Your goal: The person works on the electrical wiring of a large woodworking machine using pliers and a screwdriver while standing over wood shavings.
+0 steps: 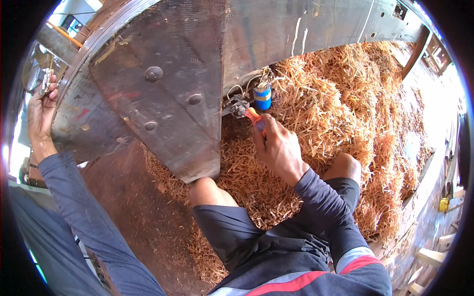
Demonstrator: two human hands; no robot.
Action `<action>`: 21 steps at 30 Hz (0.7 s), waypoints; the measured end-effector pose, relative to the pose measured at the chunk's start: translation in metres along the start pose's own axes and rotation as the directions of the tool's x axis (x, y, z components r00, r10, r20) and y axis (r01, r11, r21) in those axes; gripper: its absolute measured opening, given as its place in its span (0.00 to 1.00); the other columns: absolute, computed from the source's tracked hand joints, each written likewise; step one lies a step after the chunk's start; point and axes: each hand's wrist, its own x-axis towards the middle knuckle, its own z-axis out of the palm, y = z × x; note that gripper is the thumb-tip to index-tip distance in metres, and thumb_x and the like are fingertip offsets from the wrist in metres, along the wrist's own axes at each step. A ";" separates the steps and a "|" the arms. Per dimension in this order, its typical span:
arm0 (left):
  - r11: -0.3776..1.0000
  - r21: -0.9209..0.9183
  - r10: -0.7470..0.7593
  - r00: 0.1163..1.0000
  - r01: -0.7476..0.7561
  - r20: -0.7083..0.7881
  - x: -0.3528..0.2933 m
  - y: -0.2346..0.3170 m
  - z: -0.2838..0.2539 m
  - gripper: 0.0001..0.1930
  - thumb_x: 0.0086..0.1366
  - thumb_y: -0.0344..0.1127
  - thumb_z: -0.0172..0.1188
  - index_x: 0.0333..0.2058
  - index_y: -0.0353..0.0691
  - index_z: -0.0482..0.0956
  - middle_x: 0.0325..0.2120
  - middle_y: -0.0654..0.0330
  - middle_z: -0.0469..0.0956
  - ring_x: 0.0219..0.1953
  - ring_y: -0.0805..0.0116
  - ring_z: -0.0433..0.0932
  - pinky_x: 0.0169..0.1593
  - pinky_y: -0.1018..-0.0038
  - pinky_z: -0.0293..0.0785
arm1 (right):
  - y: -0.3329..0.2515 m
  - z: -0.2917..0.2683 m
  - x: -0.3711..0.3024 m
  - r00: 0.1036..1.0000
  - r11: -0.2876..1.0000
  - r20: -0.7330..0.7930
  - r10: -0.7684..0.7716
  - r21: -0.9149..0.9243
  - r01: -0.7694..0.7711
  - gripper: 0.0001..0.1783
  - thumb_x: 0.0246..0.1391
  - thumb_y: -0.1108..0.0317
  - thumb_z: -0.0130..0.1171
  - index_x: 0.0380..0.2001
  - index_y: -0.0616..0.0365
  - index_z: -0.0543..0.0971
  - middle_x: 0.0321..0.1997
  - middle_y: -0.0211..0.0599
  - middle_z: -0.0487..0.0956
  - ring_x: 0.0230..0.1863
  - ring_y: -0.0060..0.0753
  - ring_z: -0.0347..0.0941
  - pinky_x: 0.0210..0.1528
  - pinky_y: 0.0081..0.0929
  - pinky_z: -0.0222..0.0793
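Observation:
My right hand (278,148) grips an orange-handled screwdriver (255,118), its tip against a small grey metal fitting with wires (239,106) under a big dark metal housing (163,84). A blue cylindrical part (262,96) hangs right beside the fitting. My left hand (42,106) is raised at the far left, fingers closed around a small metal object (46,82) at the housing's curved rim. My knees (210,190) are bent below the housing.
A deep heap of orange-brown wood shavings (345,98) covers the ground behind and to the right. Reddish dusty ground (133,207) lies at lower left. Wooden planks (432,256) and a yellow object (443,204) sit at the right edge.

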 end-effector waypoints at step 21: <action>0.998 -0.048 -0.044 0.996 0.048 0.075 -0.001 0.006 0.001 0.19 0.72 0.27 0.51 0.58 0.23 0.65 0.47 0.48 0.75 0.38 0.70 0.74 0.38 0.78 0.71 | 0.006 0.000 -0.064 0.917 0.866 0.055 0.394 0.313 -0.391 0.22 0.63 0.60 0.57 0.54 0.63 0.71 0.29 0.46 0.80 0.28 0.40 0.80 0.32 0.34 0.73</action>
